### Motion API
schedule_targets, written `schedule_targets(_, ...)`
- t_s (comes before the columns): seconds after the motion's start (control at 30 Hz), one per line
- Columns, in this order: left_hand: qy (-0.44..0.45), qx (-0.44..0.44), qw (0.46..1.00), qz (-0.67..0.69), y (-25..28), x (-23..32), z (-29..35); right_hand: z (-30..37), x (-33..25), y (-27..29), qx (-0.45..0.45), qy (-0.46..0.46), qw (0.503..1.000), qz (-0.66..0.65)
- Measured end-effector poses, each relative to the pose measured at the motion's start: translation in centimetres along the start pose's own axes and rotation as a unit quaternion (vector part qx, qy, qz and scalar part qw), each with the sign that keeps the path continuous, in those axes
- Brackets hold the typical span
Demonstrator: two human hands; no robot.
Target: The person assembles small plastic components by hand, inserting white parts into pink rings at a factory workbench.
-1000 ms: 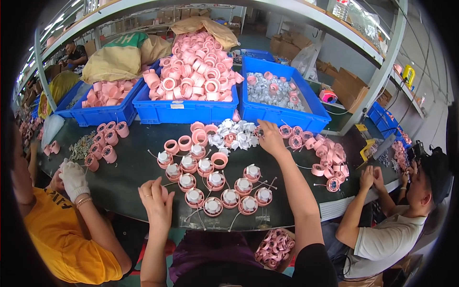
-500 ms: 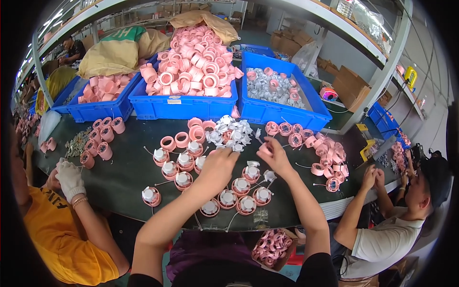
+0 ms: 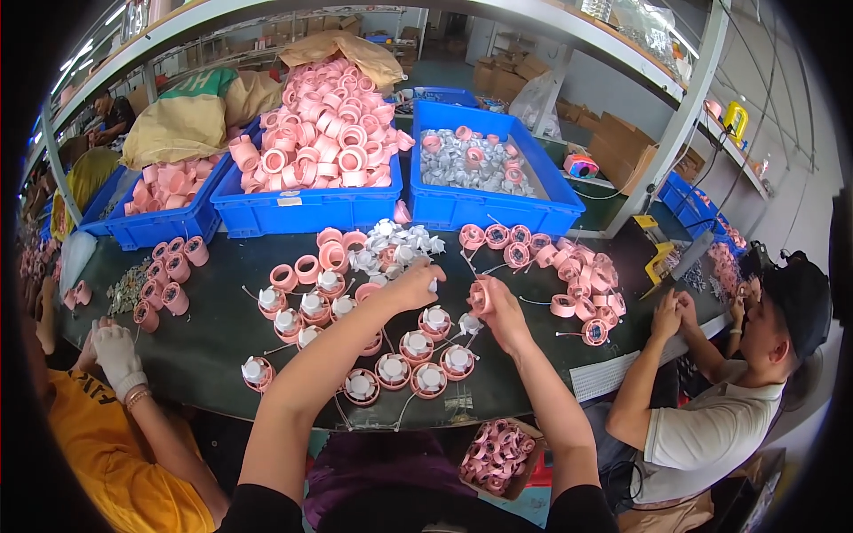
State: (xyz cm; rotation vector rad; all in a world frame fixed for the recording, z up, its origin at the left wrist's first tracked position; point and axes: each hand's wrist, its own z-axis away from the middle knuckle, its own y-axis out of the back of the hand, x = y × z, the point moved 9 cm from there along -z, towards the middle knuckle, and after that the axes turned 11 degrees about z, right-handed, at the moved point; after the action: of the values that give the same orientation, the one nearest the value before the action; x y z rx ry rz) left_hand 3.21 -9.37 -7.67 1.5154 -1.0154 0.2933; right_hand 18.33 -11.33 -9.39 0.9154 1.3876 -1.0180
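My right hand point(image 3: 499, 306) holds a pink plastic ring point(image 3: 480, 296) above the dark green table point(image 3: 213, 355). My left hand point(image 3: 416, 284) reaches in beside it and pinches a small white insert point(image 3: 433, 284) close to the ring. Below both hands lie several pink rings fitted with white inserts and thin wires point(image 3: 418, 345). A heap of loose white inserts point(image 3: 391, 247) lies just beyond my left hand, next to several empty pink rings point(image 3: 322, 258).
Blue bins at the back hold pink rings point(image 3: 329, 142) and white parts point(image 3: 475, 164). A finished pile point(image 3: 577, 275) lies to the right. A box of pink parts point(image 3: 498, 455) sits below the table edge. A gloved person point(image 3: 115, 355) works at the left, another person point(image 3: 711, 391) at the right.
My left hand has come up from the near table edge to the middle. My right hand has drawn back from the white heap with a pink ring. Both hands now meet.
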Motion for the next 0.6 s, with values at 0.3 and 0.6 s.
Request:
schedule_targets(0.3, -0.061, 0.259, 0.908, 0.323, 5.6, 8.4, 9.6, 6.7, -8.6, -8.6, -0.041, 0.247, 0.967, 0.047)
schedule_targets(0.6, -0.117, 0.350, 0.766, 0.527, 5.7, 11.2, 17.3, 11.9, -9.8, -13.8, 0.006, 0.410, 0.890, 0.202)
